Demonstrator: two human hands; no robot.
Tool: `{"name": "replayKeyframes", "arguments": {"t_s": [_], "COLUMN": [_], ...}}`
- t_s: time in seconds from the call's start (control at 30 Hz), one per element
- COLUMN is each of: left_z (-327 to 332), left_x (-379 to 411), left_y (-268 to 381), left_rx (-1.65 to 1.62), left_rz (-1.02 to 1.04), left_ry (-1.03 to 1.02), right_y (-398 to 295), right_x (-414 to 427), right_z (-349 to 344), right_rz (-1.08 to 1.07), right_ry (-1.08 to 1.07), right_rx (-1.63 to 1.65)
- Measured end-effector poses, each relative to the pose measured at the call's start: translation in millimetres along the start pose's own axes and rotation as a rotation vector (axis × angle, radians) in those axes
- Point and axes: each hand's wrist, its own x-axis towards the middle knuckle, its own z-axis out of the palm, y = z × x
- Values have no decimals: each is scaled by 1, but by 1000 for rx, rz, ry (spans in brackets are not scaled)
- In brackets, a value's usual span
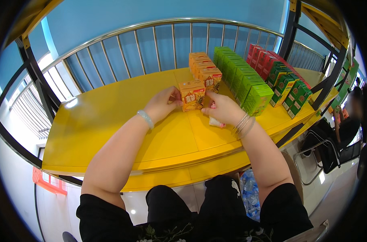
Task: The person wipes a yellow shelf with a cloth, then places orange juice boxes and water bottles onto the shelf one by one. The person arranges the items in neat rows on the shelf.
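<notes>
Two orange drink cartons with a pineapple picture (193, 97) stand side by side on the yellow shelf, between my hands. My left hand (164, 104) touches their left side with its fingertips. At their right side is my right hand (222, 108), thumb and index finger near the cartons' edge; whether it presses on them is hard to tell. A small pink and white item (215, 122) lies partly under my right hand and is half hidden by it. Just behind stand rows of more orange cartons (201, 65).
Right of the orange rows stand light green cartons (257, 98), dark green cartons (297, 96) and red cartons (262, 62). A metal railing (172, 45) runs behind the yellow shelf (110, 106). Bottled water (250, 193) is below. A person (350, 118) sits at the far right.
</notes>
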Motion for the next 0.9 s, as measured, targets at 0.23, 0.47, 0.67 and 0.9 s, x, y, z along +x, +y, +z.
{"name": "replayKeyframes", "arguments": {"t_s": [0.23, 0.47, 0.67, 0.9], "left_z": [11, 14, 18, 28], "left_x": [0, -6, -7, -4], "left_y": [-3, 14, 13, 16], "left_rx": [-167, 7, 233, 169], "left_rz": [82, 87, 266, 276], "left_ry": [-107, -190, -279, -276], "right_y": [26, 34, 35, 34], "right_x": [0, 4, 5, 4], "right_z": [7, 9, 9, 11], "right_rz": [-20, 17, 106, 158], "right_ry": [242, 422, 479, 509], "right_rx": [161, 79, -65, -109]}}
